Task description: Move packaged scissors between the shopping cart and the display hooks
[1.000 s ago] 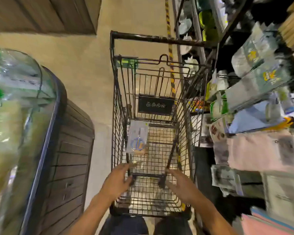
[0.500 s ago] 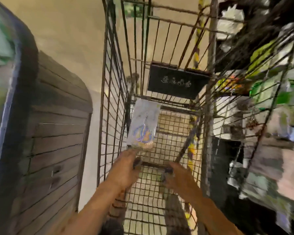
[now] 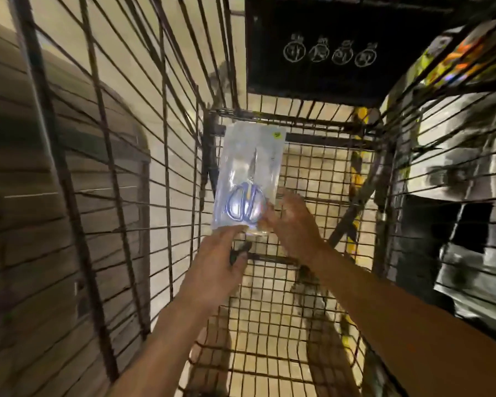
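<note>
The cart [image 3: 166, 144] now fills the view, whereas a second ago it was seen whole from farther back, with its handle bar and the side shelves in frame; the head has been brought down and forward into the basket. The wooden fixture [image 3: 55, 179] is seen through the left wall wires, and blurred shelf goods [image 3: 455, 156] through the right wall wires. Both arms have been extended from the near end of the basket floor toward the far left corner. The pack [image 3: 248, 179] is leaned in that corner, lower edge on the mesh floor, in the same place as in the earlier views; it has not been lifted. The left hand [image 3: 216, 265] is placed at the lower left corner of the pack, fingers spread and touching or just short of the edge; no closed grip is shown. The right hand [image 3: 294, 224] is placed at the lower right edge, fingers curled against the film; whether the pack is pinched cannot be told. The step in hand is judged to be pick-up from the cart, for transfer to the display hooks, which are not in view. On the black sign [image 3: 330, 50] four round white pictograms are printed; no words can be read. Blue scissor handles are seen through the clear film. A small yellow sticker [image 3: 277, 135] is fixed at the upper right corner of the pack; its print is too small to read.
</note>
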`<state>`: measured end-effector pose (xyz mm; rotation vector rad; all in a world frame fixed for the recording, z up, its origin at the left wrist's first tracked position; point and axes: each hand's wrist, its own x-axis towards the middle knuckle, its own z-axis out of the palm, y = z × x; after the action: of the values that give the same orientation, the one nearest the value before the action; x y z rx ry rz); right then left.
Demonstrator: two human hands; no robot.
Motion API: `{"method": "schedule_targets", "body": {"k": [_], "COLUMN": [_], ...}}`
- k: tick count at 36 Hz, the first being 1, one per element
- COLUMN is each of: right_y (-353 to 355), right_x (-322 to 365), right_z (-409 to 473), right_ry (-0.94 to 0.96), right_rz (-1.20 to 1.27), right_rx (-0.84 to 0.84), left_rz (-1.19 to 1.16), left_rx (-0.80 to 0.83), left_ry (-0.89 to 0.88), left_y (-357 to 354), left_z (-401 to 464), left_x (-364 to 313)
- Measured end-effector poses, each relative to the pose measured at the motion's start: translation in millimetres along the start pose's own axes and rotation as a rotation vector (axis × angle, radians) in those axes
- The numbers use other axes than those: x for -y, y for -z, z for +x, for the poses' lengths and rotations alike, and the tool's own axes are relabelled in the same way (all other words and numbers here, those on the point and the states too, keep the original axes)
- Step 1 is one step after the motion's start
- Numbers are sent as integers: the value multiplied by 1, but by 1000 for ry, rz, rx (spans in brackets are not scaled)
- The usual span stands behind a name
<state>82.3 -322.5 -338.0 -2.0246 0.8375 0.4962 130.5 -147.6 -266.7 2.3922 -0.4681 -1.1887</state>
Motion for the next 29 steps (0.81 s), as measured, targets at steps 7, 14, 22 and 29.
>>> {"method": "schedule_targets", "body": {"k": [7,14,22,29], "right_y": [-29,-7,32,41], "right_x": [-1,0,-39,-65], "right_z": [36,9,-42,-73], "right_ry": [-195,-246,-252,-241], "right_rz": [270,472,452,570], "right_rx": [-23,-7,-20,-104], "left_rz": [8,-20,-147,-64], "left_rx": [41,11,-152,-192], "left_ry": [-40,1,117,270], "left_y": [4,1,2,-5], "left_z": [-4,-5,27,80], "left_x": [-5,-4,-15,-13]}}
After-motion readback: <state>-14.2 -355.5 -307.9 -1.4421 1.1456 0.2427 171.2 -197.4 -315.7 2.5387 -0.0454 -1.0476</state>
